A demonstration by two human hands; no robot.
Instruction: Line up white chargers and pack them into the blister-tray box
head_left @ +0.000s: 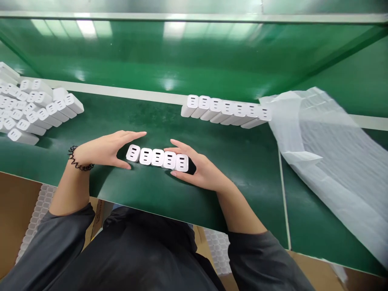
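Several white chargers (158,157) stand side by side in a short row on the green table, their port faces turned up toward me. My left hand (110,148) is open at the row's left end, thumb and fingers spread, apart from the nearest charger (133,153). At the right end, my right hand (194,165) closes round the last chargers (182,163), its thumb on the near side and its fingers on the far side. A dark gap shows between the palm and the end charger.
Another row of white chargers (227,112) stands near the table's back strip. Many more lie piled (30,107) at the left. A translucent white plastic sheet (330,153) covers the right side. Cardboard boxes (21,210) with honeycomb-like trays (36,214) sit below the front edge.
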